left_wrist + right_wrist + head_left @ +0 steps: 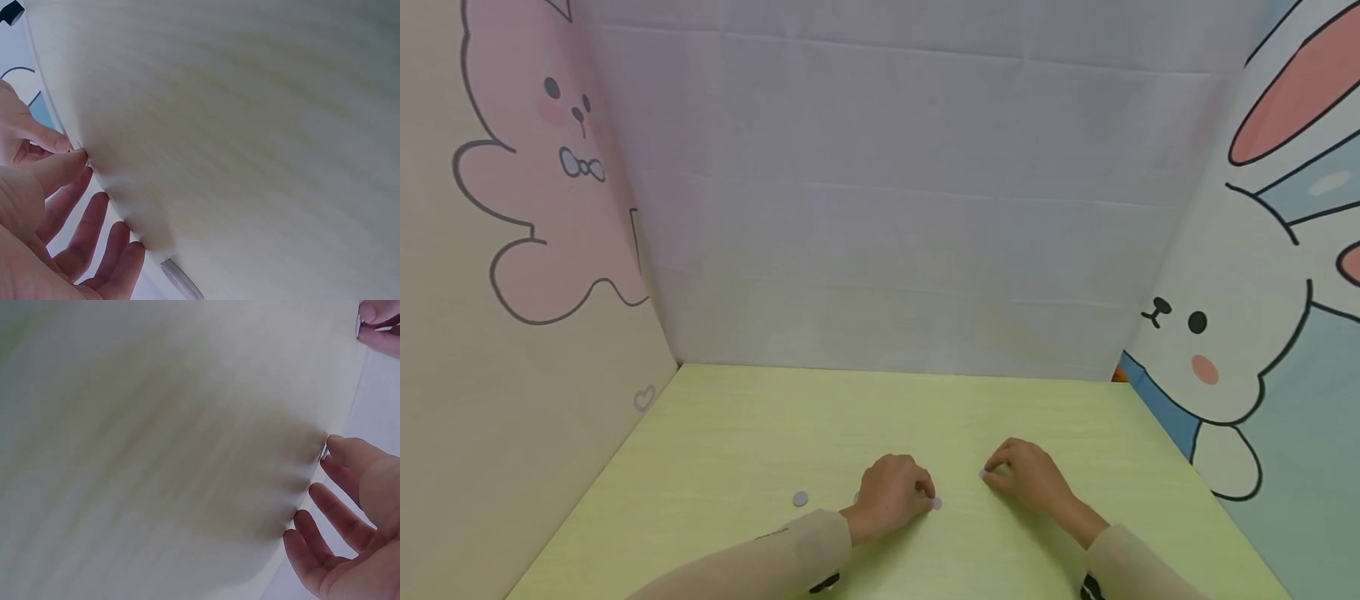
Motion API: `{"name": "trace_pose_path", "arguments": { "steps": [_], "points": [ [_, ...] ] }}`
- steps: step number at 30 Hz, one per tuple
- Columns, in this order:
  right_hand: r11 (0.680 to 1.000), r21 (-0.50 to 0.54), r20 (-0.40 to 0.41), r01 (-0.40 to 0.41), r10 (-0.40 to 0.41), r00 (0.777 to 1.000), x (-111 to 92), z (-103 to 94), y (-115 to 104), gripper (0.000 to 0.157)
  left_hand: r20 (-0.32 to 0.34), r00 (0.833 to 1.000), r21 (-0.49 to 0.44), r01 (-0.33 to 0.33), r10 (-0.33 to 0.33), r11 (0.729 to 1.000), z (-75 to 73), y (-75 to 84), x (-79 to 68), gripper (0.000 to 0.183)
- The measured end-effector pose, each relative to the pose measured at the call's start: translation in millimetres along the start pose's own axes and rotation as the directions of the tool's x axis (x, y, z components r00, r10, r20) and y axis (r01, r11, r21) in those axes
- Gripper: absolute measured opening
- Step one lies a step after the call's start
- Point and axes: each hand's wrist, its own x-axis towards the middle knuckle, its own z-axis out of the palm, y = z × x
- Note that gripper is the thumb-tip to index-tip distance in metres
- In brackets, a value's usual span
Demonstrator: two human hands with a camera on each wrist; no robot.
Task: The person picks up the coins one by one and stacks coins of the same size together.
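Between thumb and index finger, my left hand [891, 498] pinches a small round grey disc [937, 503] at the tabletop. My right hand [1028, 478], a short way to the right, pinches a second grey disc [982, 473]; its thin edge [324, 450] shows in the right wrist view. The other fingers of both hands reach down to the table. Left of the left hand lies a flat grey disc [801, 498]. One more disc [856, 497] is mostly hidden behind the left hand. In the left wrist view a disc [181, 280] lies near the little finger.
The pale yellow-green tabletop [760, 417] runs back to a white cloth wall [887, 250]. Side panels stand left and right, with a pink cartoon animal [565, 217] and a white rabbit [1240, 350] on them.
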Motion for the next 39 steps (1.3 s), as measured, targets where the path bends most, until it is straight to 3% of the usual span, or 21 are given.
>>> {"name": "trace_pose_path", "arguments": {
  "steps": [7,16,25,33,39],
  "points": [
    [0.997,0.034,-0.002,0.070,-0.070,0.998,-2.3,6.5,-13.9,0.005,0.004,1.000,0.004,0.006,-0.006,1.000,-0.6,-0.1,-0.4,0.011],
    [0.992,0.073,0.009,0.103,-0.104,0.995,-5.0,12.4,-36.8,0.006,-0.017,1.000,0.001,-0.018,0.018,1.000,4.7,-5.1,0.2,0.011],
    [0.984,0.105,0.024,0.147,-0.150,0.988,-7.3,19.4,-46.7,0.007,-0.030,0.999,-0.018,-0.019,0.019,1.000,10.4,-9.6,2.0,0.012],
    [0.977,0.117,0.014,0.176,-0.179,0.984,-7.4,25.7,-52.2,0.008,-0.040,0.998,-0.009,-0.042,0.042,0.999,6.1,-6.0,0.1,0.010],
    [0.976,0.126,0.015,0.178,-0.181,0.983,-7.2,27.4,-56.8,0.008,-0.016,1.000,-0.013,-0.012,0.011,1.000,4.8,-5.1,1.4,0.008]
  ]
}}
